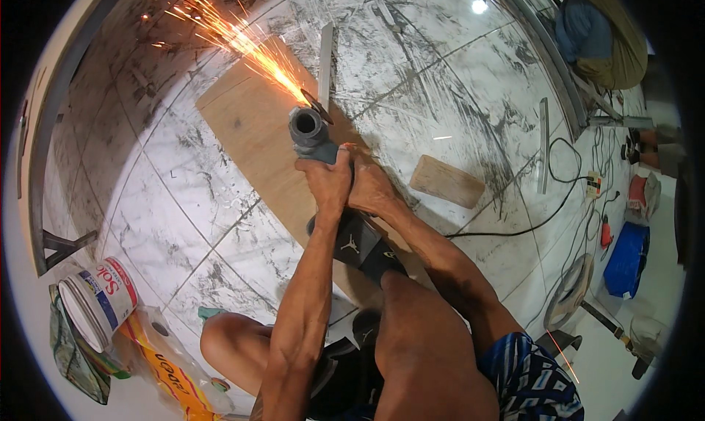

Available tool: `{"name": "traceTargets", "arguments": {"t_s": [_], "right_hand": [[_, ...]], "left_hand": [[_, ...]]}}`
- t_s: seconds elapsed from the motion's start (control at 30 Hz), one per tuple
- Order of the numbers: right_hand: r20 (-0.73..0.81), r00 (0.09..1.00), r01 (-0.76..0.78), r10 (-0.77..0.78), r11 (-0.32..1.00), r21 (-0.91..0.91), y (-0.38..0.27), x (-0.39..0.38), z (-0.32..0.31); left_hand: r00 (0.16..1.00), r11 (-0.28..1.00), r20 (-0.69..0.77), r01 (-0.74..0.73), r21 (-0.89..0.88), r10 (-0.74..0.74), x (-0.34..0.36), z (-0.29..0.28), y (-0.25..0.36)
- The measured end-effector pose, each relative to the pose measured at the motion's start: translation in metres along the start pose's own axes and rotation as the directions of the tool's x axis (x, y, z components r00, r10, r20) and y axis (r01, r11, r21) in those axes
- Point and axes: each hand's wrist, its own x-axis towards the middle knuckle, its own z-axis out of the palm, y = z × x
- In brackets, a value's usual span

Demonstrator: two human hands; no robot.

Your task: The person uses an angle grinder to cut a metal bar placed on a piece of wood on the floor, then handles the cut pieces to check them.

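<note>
Both of my hands are closed round an angle grinder (pixel 317 152). My left hand (pixel 324 180) wraps its body from the left, and my right hand (pixel 371 183) grips it from the right, close against the left one. Its thin cutting disc (pixel 317 106) meets a light metal bar (pixel 326 57) that stretches away from me. Bright orange sparks (pixel 246 45) spray to the far left from the disc. Beneath the grinder lies a wooden board (pixel 246 127). My shoe (pixel 358 239) rests over the board; what it presses on is hidden.
A small wood block (pixel 448 181) lies right of the board. A black cable (pixel 507 234) crosses the tiled floor (pixel 183 215). Another metal bar (pixel 543 145) and a blue bag (pixel 628 259) are at right. Near left sits a white bucket (pixel 99 303). Another person (pixel 609 42) crouches far right.
</note>
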Motion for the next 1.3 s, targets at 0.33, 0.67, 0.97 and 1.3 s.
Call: {"name": "traceTargets", "arguments": {"t_s": [0.33, 0.67, 0.97, 1.3], "right_hand": [[0.041, 0.999, -0.009, 0.010, 1.000, -0.008, -0.005, -0.003, 0.000], [-0.073, 0.993, 0.099, -0.095, 0.993, 0.061, 0.008, -0.006, 0.011], [-0.048, 0.996, 0.081, -0.079, 0.996, 0.038, 0.016, -0.008, 0.011], [-0.025, 0.995, 0.093, -0.093, 0.995, 0.025, 0.018, -0.006, 0.013]], "left_hand": [[1.000, 0.998, -0.013, -0.021, 0.052, 0.022, 0.000, -0.003, -0.010], [0.998, 0.998, -0.015, -0.057, 0.016, 0.057, -0.005, -0.005, -0.008], [0.999, 0.999, -0.001, -0.034, 0.005, 0.034, -0.012, -0.005, -0.002], [0.999, 0.999, -0.013, -0.035, -0.037, 0.034, -0.016, -0.007, 0.007]]}}
